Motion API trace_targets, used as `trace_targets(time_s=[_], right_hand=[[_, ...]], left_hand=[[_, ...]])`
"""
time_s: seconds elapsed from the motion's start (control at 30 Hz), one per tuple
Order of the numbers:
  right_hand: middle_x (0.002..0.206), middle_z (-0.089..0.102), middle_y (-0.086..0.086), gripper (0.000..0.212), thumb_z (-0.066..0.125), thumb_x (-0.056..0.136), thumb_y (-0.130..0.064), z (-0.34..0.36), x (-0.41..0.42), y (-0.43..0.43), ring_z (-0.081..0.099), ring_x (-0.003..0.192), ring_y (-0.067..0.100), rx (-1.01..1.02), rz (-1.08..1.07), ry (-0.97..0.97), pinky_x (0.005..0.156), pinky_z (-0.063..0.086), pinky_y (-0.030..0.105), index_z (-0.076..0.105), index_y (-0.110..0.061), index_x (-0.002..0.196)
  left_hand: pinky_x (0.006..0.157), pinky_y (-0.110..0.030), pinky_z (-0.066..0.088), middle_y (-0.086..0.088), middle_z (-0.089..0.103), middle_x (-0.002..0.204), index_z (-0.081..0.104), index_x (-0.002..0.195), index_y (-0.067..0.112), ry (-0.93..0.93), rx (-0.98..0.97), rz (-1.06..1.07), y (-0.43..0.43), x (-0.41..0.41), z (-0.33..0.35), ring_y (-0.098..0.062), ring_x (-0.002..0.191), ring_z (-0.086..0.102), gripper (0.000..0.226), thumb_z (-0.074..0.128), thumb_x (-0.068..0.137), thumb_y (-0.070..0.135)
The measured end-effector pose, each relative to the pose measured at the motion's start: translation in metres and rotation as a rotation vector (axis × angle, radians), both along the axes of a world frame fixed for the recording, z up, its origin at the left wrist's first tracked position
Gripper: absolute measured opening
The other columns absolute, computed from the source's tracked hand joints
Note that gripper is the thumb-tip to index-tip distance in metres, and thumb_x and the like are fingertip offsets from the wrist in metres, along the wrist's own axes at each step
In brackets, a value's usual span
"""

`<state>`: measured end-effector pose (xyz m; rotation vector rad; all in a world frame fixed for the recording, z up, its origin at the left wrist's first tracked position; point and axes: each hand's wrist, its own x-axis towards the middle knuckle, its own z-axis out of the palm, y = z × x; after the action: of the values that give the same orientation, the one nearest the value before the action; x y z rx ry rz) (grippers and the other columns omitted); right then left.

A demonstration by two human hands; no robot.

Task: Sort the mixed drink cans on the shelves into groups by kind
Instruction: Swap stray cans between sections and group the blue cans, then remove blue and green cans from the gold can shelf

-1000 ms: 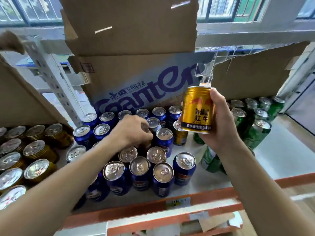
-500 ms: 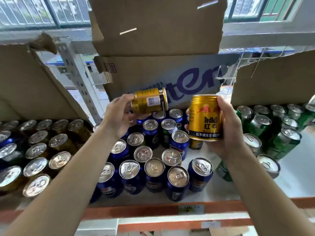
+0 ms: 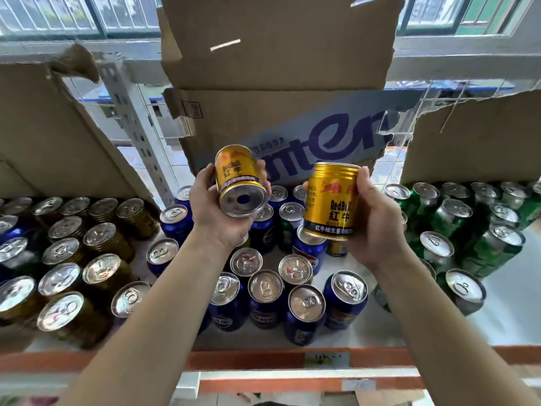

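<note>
Centre frame, above the blue cans (image 3: 265,291): the left hand (image 3: 216,221) is gripping a tilted gold can (image 3: 237,177), base facing the camera, top hidden. Just right, the right hand (image 3: 377,227) is clasping an upright gold can (image 3: 330,200), fingers mostly hidden behind it.

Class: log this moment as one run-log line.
left-hand grip: tilted gold can | right-hand grip: upright gold can | both above blue cans | shelved gold cans left
</note>
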<state>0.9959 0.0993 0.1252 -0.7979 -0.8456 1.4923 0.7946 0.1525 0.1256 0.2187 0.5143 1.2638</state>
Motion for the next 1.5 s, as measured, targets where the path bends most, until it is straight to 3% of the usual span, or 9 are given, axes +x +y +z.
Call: trace_targets(time_s=[0.1,0.2,0.5,0.8,0.93,1.1,1.3,1.43,1.5], right_hand=[[0.124,0.062,0.028,0.06,0.041,0.092,-0.052,-0.002,-0.008,0.002,0.064,0.102,0.042,-0.043,-0.029,0.016,0.083,0.054,0.05,0.059,-0.007,0.127],[0.126,0.058,0.032,0.063,0.038,0.095,-0.053,-0.003,-0.015,0.004,0.062,0.097,0.041,-0.066,-0.044,0.048,0.079,0.053,0.046,0.056,-0.003,0.131],[0.11,0.066,0.021,0.063,0.038,0.095,-0.055,-0.007,-0.063,0.014,0.064,0.095,0.034,-0.12,0.021,0.023,0.082,0.052,0.046,0.063,-0.004,0.122],[0.101,0.071,0.017,0.059,0.059,0.078,-0.055,-0.002,-0.183,-0.01,0.067,0.089,0.035,-0.086,0.129,-0.058,0.07,0.057,0.045,0.068,-0.008,0.112],[0.095,0.072,0.015,0.052,0.054,0.081,-0.048,-0.003,-0.252,-0.028,0.068,0.082,0.031,-0.109,0.151,-0.052,0.072,0.057,0.046,0.067,-0.009,0.112],[0.082,0.074,0.008,0.041,0.052,0.078,-0.048,-0.002,-0.348,-0.052,0.071,0.07,0.023,-0.122,0.204,-0.087,0.061,0.058,0.039,0.079,-0.018,0.081],[0.092,0.073,0.015,0.052,0.052,0.081,-0.051,-0.009,-0.438,-0.075,0.071,0.077,0.028,-0.142,0.195,-0.065,0.059,0.059,0.04,0.069,-0.01,0.107],[0.082,0.074,0.01,0.04,0.045,0.096,-0.047,-0.01,-0.475,-0.081,0.072,0.072,0.026,-0.175,0.158,-0.052,0.065,0.059,0.043,0.072,-0.018,0.09],[0.087,0.073,0.015,0.045,0.043,0.097,-0.048,-0.008,-0.488,-0.08,0.071,0.076,0.03,-0.182,0.147,-0.065,0.07,0.058,0.047,0.071,-0.014,0.1]], left_hand=[[0.077,-0.037,0.058,-0.018,0.066,0.108,0.056,0.129,0.001,0.1,0.04,-0.047,-0.007,0.003,0.002,-0.03,0.089,0.066,0.072,0.06,0.086,0.059],[0.082,-0.038,0.055,-0.011,0.069,0.092,0.06,0.118,0.008,0.264,0.101,-0.047,-0.014,0.002,0.002,-0.027,0.082,0.066,0.051,0.06,0.089,0.05],[0.077,-0.039,0.055,-0.019,0.066,0.111,0.052,0.136,0.003,0.336,0.089,-0.039,-0.039,-0.055,-0.001,-0.031,0.09,0.066,0.062,0.05,0.093,0.048],[0.07,-0.041,0.056,-0.021,0.065,0.101,0.056,0.132,0.001,0.436,0.077,0.189,-0.084,-0.173,-0.007,-0.036,0.084,0.064,0.064,0.061,0.084,0.043],[0.071,-0.04,0.056,-0.021,0.067,0.095,0.068,0.111,0.002,0.407,0.115,0.184,-0.112,-0.243,-0.006,-0.032,0.078,0.066,0.048,0.052,0.088,0.041],[0.073,-0.04,0.054,-0.018,0.07,0.097,0.064,0.115,0.005,0.486,0.092,0.195,-0.144,-0.337,-0.011,-0.032,0.08,0.067,0.045,0.045,0.097,0.041],[0.08,-0.043,0.056,-0.017,0.072,0.101,0.063,0.123,0.008,0.546,0.036,0.279,-0.167,-0.427,-0.017,-0.03,0.086,0.069,0.044,0.045,0.1,0.041],[0.08,-0.045,0.057,-0.016,0.071,0.104,0.063,0.122,0.01,0.593,-0.019,0.271,-0.169,-0.462,-0.014,-0.031,0.088,0.069,0.044,0.047,0.1,0.044],[0.087,-0.049,0.054,-0.019,0.069,0.107,0.061,0.125,0.008,0.604,-0.033,0.258,-0.166,-0.474,-0.014,-0.033,0.091,0.067,0.048,0.048,0.098,0.046]])
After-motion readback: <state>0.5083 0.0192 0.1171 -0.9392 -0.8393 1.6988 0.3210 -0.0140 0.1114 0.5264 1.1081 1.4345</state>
